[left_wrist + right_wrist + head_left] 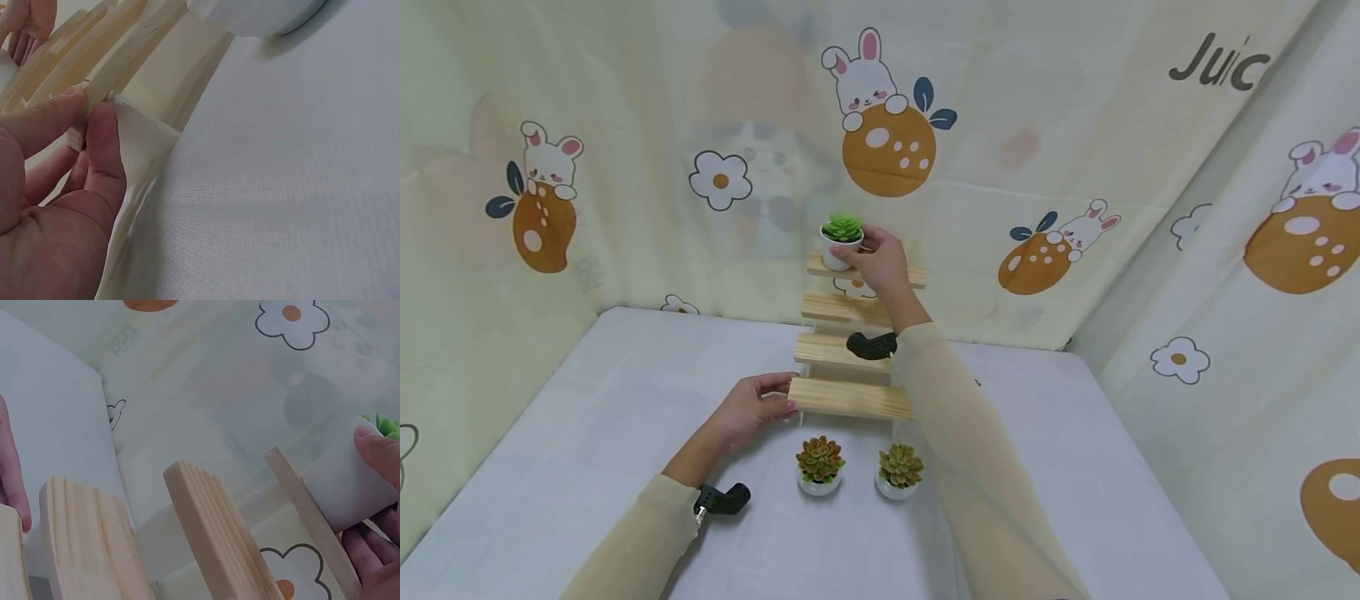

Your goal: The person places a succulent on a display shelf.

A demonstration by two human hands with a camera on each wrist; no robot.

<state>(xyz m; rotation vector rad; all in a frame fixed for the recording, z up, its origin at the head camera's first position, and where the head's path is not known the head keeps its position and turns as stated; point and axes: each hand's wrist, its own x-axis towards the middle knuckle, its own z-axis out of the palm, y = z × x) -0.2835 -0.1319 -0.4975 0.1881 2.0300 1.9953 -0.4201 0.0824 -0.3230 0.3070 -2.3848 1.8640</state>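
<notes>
A small wooden stepped shelf (853, 350) with several slats stands on the white table. My right hand (880, 257) grips a white pot with a green succulent (842, 238) resting on the top slat (917, 275); in the right wrist view the fingers (378, 453) wrap the white pot (340, 487). My left hand (752, 410) pinches the left end of the lowest slat (850, 397); thumb and fingers (103, 150) clamp the slat's end (94, 94) in the left wrist view.
Two more potted succulents, one reddish (819, 465) and one olive (898, 471), stand on the table (587, 433) in front of the shelf. Cartoon-print cloth walls (1037, 167) enclose the table at the back and both sides.
</notes>
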